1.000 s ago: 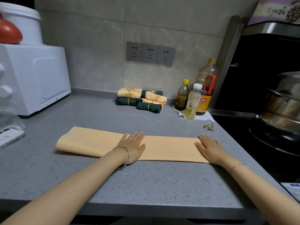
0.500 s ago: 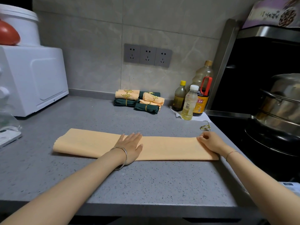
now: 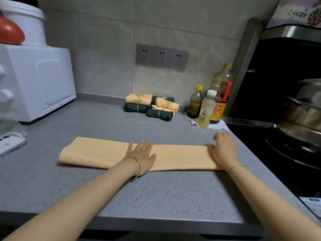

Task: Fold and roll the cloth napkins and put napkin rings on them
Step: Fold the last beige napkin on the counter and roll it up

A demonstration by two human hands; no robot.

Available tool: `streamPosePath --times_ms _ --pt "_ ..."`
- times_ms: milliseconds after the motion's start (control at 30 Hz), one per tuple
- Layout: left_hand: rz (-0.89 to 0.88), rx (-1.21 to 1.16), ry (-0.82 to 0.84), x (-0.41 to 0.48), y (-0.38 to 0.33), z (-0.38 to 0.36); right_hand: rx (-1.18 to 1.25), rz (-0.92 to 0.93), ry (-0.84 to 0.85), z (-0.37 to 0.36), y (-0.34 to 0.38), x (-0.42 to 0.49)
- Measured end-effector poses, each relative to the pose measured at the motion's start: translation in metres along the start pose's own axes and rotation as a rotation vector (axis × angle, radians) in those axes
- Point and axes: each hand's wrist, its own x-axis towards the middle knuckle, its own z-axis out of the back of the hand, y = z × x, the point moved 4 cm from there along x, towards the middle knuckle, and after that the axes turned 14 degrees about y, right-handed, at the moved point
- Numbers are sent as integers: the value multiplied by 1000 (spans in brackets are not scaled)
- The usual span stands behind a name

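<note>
A long folded orange napkin lies flat across the grey counter. My left hand rests flat on its middle, fingers straight and spread. My right hand covers the napkin's right end, fingers curled over the edge and thumb on the cloth. Just behind this hand only a sliver of a gold napkin ring shows. Several rolled orange and dark green napkins with gold rings are stacked at the back wall.
Oil and sauce bottles stand at the back right. A steel pot sits on the black stove to the right. A white appliance and a phone occupy the left.
My right hand slid from lying flat on the cloth to its right end and curled over the edge. My left hand stayed pressed on the middle.
</note>
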Motion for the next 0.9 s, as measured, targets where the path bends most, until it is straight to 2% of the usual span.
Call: streamPosePath --times_ms 67,133,167,233,400,600,900 --pt "2 -1 -6 0 0 0 78 159 53 -7 43 -13" --pt "9 2 -9 0 -1 0 131 313 242 -25 92 -30" --pt "12 6 -9 0 -1 0 131 357 341 -36 113 -38" --pt "19 7 -14 0 -2 0 59 406 433 -53 139 -48" --pt "55 -15 -26 -5 10 -3 24 411 501 -62 143 -52" --pt "118 -37 -23 -20 43 -2 1 421 502 -62 140 -52" --pt "317 -77 -22 -44 130 -2 -23 425 515 -63 142 -52"
